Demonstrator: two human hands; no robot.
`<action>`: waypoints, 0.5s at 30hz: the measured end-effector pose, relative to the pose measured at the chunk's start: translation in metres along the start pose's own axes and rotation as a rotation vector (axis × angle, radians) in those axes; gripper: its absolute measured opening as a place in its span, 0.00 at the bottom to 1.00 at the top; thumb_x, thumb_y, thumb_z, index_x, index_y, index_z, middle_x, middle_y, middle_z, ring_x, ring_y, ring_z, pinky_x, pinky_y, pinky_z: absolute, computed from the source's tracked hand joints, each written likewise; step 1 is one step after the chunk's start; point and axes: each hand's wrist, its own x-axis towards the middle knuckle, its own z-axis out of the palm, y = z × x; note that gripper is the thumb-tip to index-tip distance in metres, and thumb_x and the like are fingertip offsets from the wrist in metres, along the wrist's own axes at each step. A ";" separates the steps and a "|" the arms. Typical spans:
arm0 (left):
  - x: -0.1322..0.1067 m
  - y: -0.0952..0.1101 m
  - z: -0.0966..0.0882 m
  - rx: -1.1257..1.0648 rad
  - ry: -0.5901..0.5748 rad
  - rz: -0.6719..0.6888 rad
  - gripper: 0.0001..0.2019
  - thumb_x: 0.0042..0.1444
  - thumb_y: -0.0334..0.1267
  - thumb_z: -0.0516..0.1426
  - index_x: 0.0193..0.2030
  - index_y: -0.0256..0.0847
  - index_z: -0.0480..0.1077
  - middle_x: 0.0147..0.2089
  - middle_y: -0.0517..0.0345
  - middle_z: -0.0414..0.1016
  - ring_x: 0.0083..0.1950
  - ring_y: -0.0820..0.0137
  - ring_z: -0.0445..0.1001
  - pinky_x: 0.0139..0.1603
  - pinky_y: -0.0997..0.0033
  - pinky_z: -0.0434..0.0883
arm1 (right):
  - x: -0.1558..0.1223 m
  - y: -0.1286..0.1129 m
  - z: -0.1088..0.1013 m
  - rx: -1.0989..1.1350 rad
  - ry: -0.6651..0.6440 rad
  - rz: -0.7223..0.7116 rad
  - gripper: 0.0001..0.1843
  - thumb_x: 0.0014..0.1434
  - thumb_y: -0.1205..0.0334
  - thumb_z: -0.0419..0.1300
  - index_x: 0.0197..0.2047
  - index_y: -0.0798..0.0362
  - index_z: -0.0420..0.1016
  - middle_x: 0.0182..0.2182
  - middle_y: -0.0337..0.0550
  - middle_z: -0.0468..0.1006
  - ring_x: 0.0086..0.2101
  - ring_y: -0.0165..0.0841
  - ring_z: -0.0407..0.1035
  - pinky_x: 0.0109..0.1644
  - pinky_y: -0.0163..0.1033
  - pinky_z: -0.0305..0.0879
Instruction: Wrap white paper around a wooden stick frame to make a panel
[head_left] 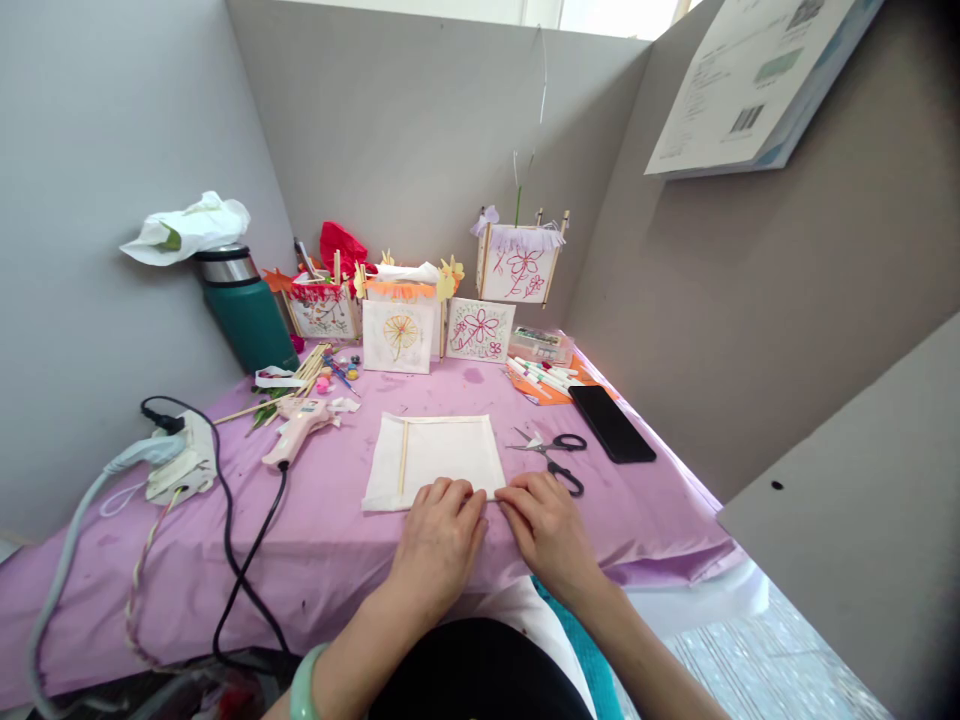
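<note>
A white square sheet (442, 455) lies flat on the purple tablecloth (315, 530), with a thin wooden stick (403, 455) resting on its left part. My left hand (439, 535) has its fingers curled down onto the sheet's near edge. My right hand (547, 525) presses its bent fingertips on the near right corner of the same sheet. The two hands almost touch each other.
Scissors (555, 455) and a black phone (611, 422) lie right of the sheet. A pink glue gun (300, 428) with a black cable, a power strip (180, 455) and a green flask (247, 310) are at left. Decorated paper boxes (401, 325), sticks and markers (540, 378) stand behind.
</note>
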 end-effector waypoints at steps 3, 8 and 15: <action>0.006 0.002 0.003 0.046 -0.023 -0.031 0.09 0.62 0.36 0.52 0.46 0.40 0.70 0.45 0.51 0.71 0.45 0.59 0.66 0.45 0.54 0.67 | 0.002 0.001 0.002 0.005 -0.026 0.022 0.10 0.64 0.69 0.53 0.40 0.53 0.76 0.36 0.46 0.74 0.38 0.37 0.66 0.44 0.45 0.63; 0.009 0.002 0.002 0.047 -0.038 -0.037 0.08 0.62 0.36 0.53 0.45 0.41 0.70 0.44 0.52 0.70 0.45 0.60 0.66 0.46 0.55 0.66 | 0.001 0.009 -0.007 0.173 -0.004 0.111 0.08 0.62 0.70 0.54 0.42 0.53 0.72 0.36 0.45 0.74 0.38 0.36 0.67 0.43 0.42 0.64; 0.014 0.006 0.005 -0.047 -0.060 0.003 0.10 0.63 0.34 0.51 0.48 0.43 0.70 0.45 0.54 0.71 0.46 0.62 0.66 0.46 0.57 0.64 | 0.000 0.007 -0.006 0.018 -0.027 0.180 0.06 0.60 0.69 0.57 0.31 0.54 0.71 0.31 0.43 0.72 0.35 0.36 0.65 0.42 0.42 0.60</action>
